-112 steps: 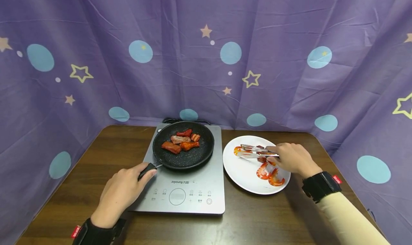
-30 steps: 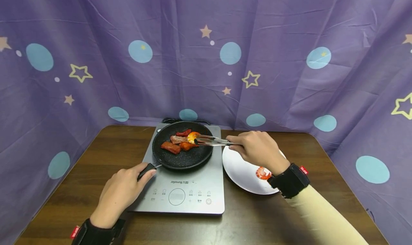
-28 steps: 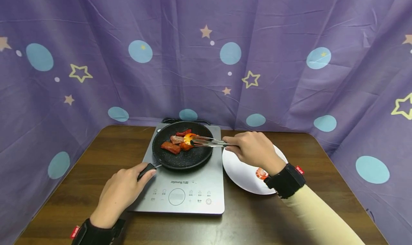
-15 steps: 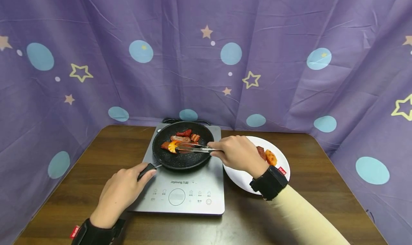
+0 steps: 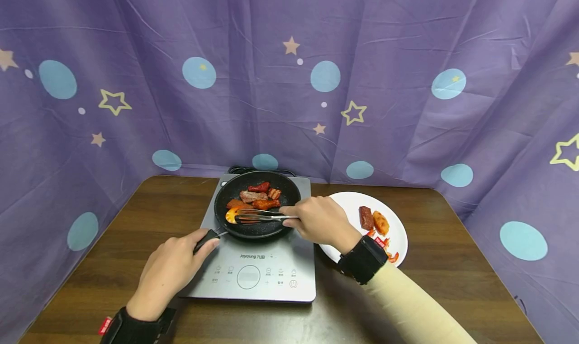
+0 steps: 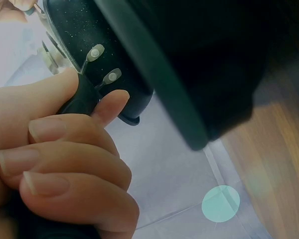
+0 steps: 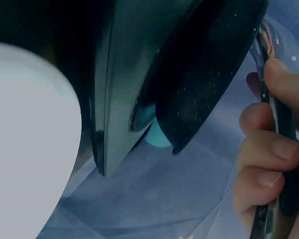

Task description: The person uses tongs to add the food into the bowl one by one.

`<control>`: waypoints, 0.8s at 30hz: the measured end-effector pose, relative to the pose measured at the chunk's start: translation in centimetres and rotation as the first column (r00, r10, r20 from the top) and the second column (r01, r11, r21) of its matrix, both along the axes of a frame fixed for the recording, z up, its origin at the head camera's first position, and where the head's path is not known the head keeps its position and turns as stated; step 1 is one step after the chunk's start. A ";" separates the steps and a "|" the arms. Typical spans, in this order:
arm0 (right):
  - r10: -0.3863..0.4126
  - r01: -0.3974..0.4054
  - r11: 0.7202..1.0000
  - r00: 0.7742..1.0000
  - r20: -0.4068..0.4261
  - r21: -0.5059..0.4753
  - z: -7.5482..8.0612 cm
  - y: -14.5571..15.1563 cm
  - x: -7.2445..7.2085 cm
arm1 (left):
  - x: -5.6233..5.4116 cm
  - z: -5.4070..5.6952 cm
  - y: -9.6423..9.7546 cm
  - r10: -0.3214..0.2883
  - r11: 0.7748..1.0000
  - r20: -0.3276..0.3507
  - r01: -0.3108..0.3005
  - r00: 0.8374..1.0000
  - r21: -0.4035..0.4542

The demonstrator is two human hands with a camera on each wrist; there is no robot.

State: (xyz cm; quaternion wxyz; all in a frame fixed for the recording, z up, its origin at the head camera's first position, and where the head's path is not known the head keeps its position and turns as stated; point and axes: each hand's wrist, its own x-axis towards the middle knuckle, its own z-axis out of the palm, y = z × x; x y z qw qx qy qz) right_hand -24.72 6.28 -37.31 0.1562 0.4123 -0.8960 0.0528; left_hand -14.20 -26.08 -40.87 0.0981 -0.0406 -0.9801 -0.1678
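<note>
My left hand (image 5: 174, 266) grips the black handle (image 5: 206, 240) of a round frying pan (image 5: 288, 187), fingers curled round it in the left wrist view. Metal tongs (image 5: 264, 216) are held in my right hand (image 5: 318, 223), over the pan's front part. At their tips is a curved orange-and-yellow food piece (image 5: 231, 215), low at the pan's front left; whether it touches the pan I cannot tell. Behind it lie a drumstick (image 5: 266, 204), a pale-streaked meat piece (image 5: 253, 196), a red piece (image 5: 259, 187) and a striped piece (image 5: 274, 194). A reddish-brown piece (image 5: 238, 204) is partly covered.
The pan stands on a silver induction cooker (image 5: 289, 256). To its right, a white plate (image 5: 346, 202) bears a dark meat piece (image 5: 366, 218), a golden-brown piece (image 5: 381, 223) and red-and-white shrimps (image 5: 392, 257), partly hidden by my right wrist. A purple curtain (image 5: 271, 118) hangs behind the wooden table (image 5: 448, 253).
My right hand has carried the orange-and-yellow piece in the tongs from the plate to the pan, then leftward and nearer the pan's front edge. My left hand has stayed on the handle.
</note>
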 end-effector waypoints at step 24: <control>-0.097 0.092 0.995 0.978 0.184 0.032 -0.1 -2.9 0.7 | 0.0 0.1 0.0 0.010 1.000 0.008 -0.010 1.000 0.002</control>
